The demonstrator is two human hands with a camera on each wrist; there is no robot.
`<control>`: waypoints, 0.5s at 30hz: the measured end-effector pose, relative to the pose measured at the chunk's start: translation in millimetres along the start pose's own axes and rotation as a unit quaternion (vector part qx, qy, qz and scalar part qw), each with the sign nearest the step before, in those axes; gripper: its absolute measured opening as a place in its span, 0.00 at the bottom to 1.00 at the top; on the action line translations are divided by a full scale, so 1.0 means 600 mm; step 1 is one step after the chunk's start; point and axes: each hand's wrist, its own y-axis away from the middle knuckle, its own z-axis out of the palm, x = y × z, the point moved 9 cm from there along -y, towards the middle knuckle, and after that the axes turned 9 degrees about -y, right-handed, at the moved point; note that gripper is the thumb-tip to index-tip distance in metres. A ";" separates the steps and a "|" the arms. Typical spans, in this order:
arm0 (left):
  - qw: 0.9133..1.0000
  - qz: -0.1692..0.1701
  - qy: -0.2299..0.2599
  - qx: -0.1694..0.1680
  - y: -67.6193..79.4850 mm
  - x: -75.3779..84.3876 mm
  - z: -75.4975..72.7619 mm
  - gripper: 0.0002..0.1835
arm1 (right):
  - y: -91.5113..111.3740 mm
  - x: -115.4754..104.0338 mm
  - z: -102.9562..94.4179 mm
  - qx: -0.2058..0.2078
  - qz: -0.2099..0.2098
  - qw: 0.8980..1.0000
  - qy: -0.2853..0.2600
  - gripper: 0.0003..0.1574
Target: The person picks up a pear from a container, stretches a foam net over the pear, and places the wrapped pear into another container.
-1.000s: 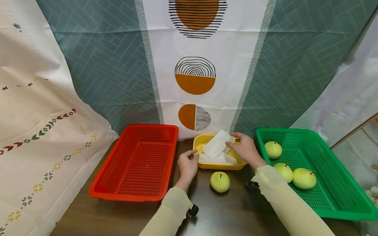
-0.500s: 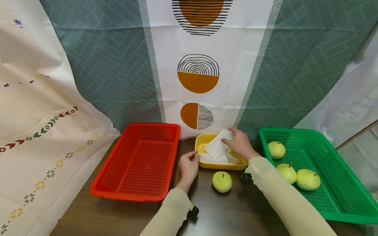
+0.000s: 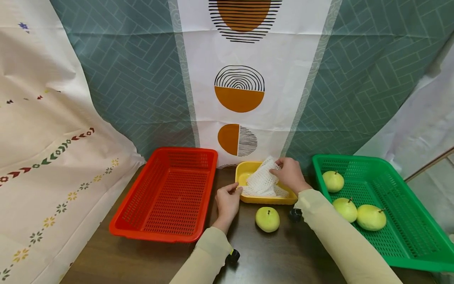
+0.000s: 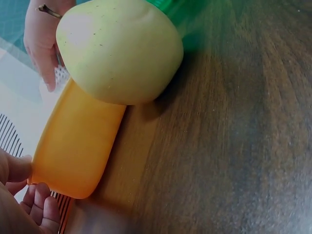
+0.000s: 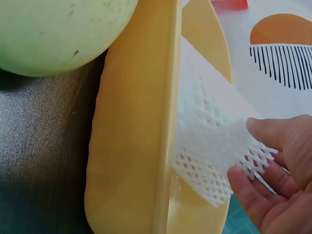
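My right hand (image 3: 291, 173) pinches the edge of a white foam fruit net (image 5: 214, 122) between thumb and fingers. The net slants up out of a shallow yellow tray (image 3: 244, 167), and more white netting (image 3: 255, 191) lies beneath it. At the tray's left end my left hand (image 3: 227, 200) pinches the rim, with the thumb on one side and the fingers on the other in the left wrist view. A yellow-green pear (image 3: 267, 219) sits on the table just in front of the tray, near both wrists.
A red slotted basket (image 3: 177, 197) stands to the left, with nothing visible in it. On the right, a green basket (image 3: 397, 197) holds three pears, one of them by its left wall (image 3: 333, 181). A patterned cloth (image 3: 142, 79) hangs behind the wooden table (image 3: 262, 260).
My right hand moves a little left relative to the tray, and the foam net it pinches changes shape, now slanting upward. My left hand stays at the tray's left end.
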 end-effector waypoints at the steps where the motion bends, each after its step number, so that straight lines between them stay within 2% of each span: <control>1: 1.000 -0.001 0.000 0.000 0.000 -0.001 0.000 0.12 | 0.001 0.001 -0.001 0.002 -0.001 1.000 0.001 0.21; 6: 1.000 -0.007 -0.004 -0.003 0.001 -0.006 -0.001 0.11 | 0.006 0.006 -0.008 0.008 0.004 1.000 -0.007 0.16; 15: 1.000 -0.011 0.007 -0.003 0.000 -0.006 0.001 0.11 | 0.019 -0.002 -0.035 0.024 -0.001 1.000 -0.018 0.19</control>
